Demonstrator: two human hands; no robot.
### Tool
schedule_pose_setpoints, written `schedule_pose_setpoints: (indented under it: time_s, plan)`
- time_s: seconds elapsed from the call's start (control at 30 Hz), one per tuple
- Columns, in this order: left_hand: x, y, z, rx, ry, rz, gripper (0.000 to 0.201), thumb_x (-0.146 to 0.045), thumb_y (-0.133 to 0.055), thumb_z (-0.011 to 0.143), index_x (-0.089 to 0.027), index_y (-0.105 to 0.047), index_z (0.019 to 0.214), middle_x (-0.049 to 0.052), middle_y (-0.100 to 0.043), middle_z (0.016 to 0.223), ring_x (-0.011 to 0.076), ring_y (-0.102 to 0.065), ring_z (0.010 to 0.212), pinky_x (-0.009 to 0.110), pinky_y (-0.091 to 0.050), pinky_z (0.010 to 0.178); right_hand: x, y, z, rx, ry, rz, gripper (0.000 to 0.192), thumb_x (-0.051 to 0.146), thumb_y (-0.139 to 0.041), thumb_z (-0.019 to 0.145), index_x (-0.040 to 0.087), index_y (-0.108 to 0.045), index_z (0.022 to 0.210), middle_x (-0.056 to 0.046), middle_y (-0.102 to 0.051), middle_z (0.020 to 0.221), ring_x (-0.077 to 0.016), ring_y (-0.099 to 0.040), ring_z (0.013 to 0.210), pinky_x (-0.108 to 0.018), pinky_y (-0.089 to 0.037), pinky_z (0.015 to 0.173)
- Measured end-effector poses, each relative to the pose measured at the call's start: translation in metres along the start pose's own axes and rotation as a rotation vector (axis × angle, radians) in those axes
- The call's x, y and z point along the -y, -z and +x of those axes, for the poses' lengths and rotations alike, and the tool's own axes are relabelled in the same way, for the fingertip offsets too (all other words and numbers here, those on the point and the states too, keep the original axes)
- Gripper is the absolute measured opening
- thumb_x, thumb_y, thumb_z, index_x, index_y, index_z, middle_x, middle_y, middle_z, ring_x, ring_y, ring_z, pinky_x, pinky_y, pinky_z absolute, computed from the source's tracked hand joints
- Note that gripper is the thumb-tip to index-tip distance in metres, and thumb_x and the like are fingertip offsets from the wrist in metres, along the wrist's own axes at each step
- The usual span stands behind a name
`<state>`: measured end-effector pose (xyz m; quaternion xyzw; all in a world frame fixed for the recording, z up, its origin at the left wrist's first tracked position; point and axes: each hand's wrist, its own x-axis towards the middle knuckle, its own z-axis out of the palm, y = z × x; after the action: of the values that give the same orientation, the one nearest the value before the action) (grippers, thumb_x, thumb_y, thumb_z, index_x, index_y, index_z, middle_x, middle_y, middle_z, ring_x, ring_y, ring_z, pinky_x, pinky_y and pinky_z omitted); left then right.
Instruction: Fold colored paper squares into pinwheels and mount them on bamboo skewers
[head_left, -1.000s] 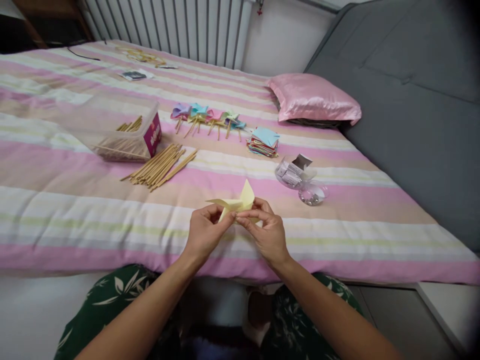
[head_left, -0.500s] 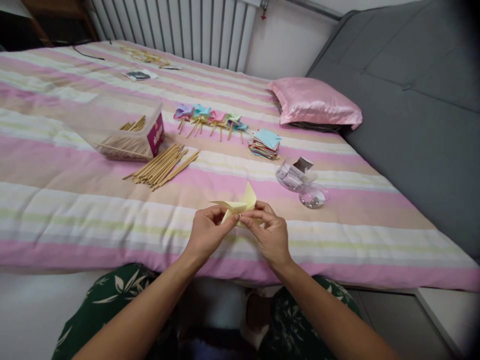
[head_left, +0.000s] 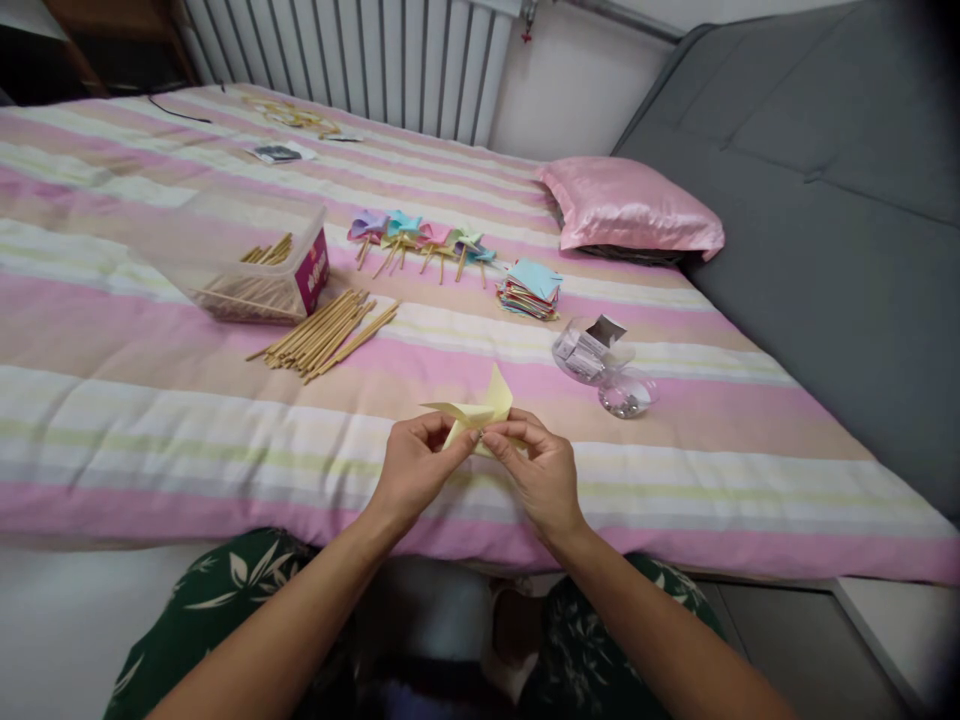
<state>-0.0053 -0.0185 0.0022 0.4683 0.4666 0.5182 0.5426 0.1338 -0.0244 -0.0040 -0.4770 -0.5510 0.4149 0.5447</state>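
Observation:
Just above the front edge of the bed, a pale yellow paper pinwheel point(head_left: 480, 410) is held between both hands, its blades folded inward. My left hand point(head_left: 420, 455) is closed on its left side, with the thumb near the centre. My right hand point(head_left: 538, 460) pinches close to the middle from the right. A tiny shiny bit shows between the fingertips, too small to name. Beyond the hands lie loose wooden sticks point(head_left: 322, 335). To the right stands an open clear round container point(head_left: 628, 395) with small silvery pieces in it.
Finished pinwheels point(head_left: 420, 232) on sticks lie in a row, beside a stack of coloured paper squares point(head_left: 529, 290). A clear plastic box point(head_left: 259, 270) of sticks rests at left. Farther back are a pink pillow point(head_left: 634, 205), a yellow tangle point(head_left: 289, 114) and a small packet point(head_left: 279, 152).
Almost nothing differs. The right fingertips have shifted very slightly at the pinwheel's centre, and less of the tiny shiny bit shows between them.

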Motion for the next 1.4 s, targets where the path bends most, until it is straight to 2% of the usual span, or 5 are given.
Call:
schedule_pose_setpoints:
  time_s: [0.67, 0.8, 0.97, 1.23, 1.4]
  plan:
    - [-0.0039, -0.0016, -0.0003, -0.049, -0.094, 0.05, 0.004, -0.018, -0.069, 0.063, -0.015, -0.07, 0.066, 0.002, -0.068, 0.067, 0.0127, -0.059, 0.062, 0.022, -0.045, 0.059, 0.0022, -0.0051, -0.0044, -0.063, -0.059, 0.126, 0.032, 0.028, -0.072, 0.069, 0.021, -0.047, 0.089, 0.002, -0.059, 0.077, -0.0141, -0.058, 0.075, -0.028, -0.047, 0.07]
    - [-0.0019, -0.0006, -0.0004, -0.046, -0.109, 0.065, 0.006, -0.019, -0.069, 0.063, -0.015, -0.071, 0.068, 0.003, -0.07, 0.072, 0.0146, -0.061, 0.067, 0.024, -0.047, 0.063, 0.0039, -0.0055, -0.0039, 0.0, -0.081, 0.127, 0.04, 0.031, -0.07, 0.071, 0.02, -0.053, 0.106, -0.005, -0.066, 0.091, -0.0182, -0.061, 0.086, -0.032, -0.049, 0.077]
    - [0.0006, 0.0003, -0.001, -0.037, -0.096, 0.096, 0.005, -0.019, -0.069, 0.065, -0.015, -0.069, 0.066, 0.002, -0.066, 0.065, 0.0132, -0.059, 0.062, 0.022, -0.045, 0.059, 0.005, -0.0024, -0.0029, 0.071, -0.038, 0.032, 0.019, 0.03, -0.065, 0.076, 0.018, -0.067, 0.091, -0.005, -0.07, 0.09, -0.0199, -0.062, 0.085, -0.034, -0.048, 0.081]
    - [0.0005, 0.0014, -0.0011, -0.037, -0.049, 0.148, 0.016, -0.025, -0.071, 0.064, -0.013, -0.064, 0.056, -0.002, -0.056, 0.052, 0.0098, -0.051, 0.052, 0.02, -0.037, 0.049, 0.0032, -0.0015, -0.0021, 0.067, -0.058, 0.03, 0.021, 0.03, -0.066, 0.075, 0.018, -0.069, 0.091, -0.005, -0.071, 0.091, -0.0213, -0.064, 0.087, -0.034, -0.048, 0.081]
    - [0.0011, 0.0013, -0.0017, -0.001, -0.062, 0.127, 0.011, -0.023, -0.069, 0.067, -0.013, -0.071, 0.071, 0.002, -0.067, 0.065, 0.0152, -0.06, 0.063, 0.022, -0.044, 0.057, 0.0001, -0.0008, -0.0017, 0.053, -0.078, 0.035, 0.021, 0.032, -0.067, 0.074, 0.018, -0.069, 0.089, -0.004, -0.071, 0.085, -0.0209, -0.063, 0.083, -0.034, -0.048, 0.079]
